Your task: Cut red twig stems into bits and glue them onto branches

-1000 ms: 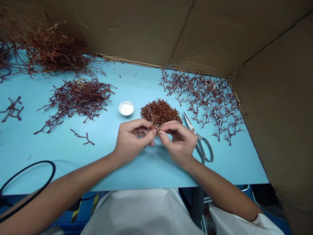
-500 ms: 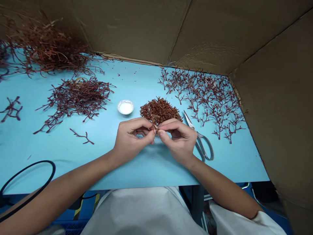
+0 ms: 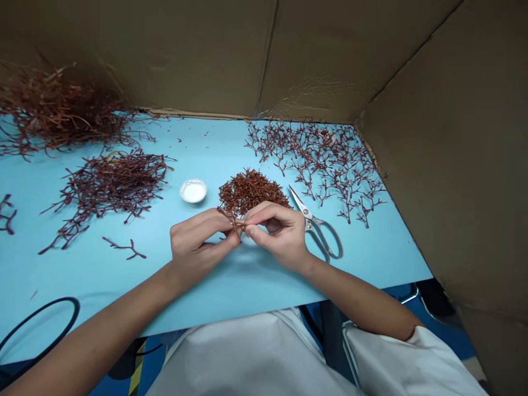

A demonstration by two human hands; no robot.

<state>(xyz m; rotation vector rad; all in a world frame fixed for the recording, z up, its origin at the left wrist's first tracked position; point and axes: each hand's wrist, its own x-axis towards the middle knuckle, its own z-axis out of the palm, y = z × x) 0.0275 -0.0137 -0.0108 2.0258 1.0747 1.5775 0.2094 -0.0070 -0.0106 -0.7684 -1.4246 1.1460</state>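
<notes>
A small brown branched twig (image 3: 233,221) is pinched between the fingertips of my left hand (image 3: 200,245). My right hand (image 3: 280,234) is closed at its right end, thumb against forefinger, so both hands meet on the same piece. Fingers partly cover the join, and I cannot make out its detail. Just behind the hands lies a heap of short brown twig pieces (image 3: 252,190). Grey-handled scissors (image 3: 315,223) rest beside my right hand, blades pointing away to the upper left.
A small white dish (image 3: 193,191) holds something white. Left of it are a pile of dark branched twigs (image 3: 111,184), a single twig (image 3: 126,247) and a tangled bundle (image 3: 61,113). Branched twigs (image 3: 325,159) spread over the right. Cardboard walls (image 3: 198,60) border the table; a black cable loop (image 3: 76,311) is front left.
The view has shifted, so the table's contents sit further left. The held twig's stem has tipped from upright toward the upper left. Both hands keep pinching it.
</notes>
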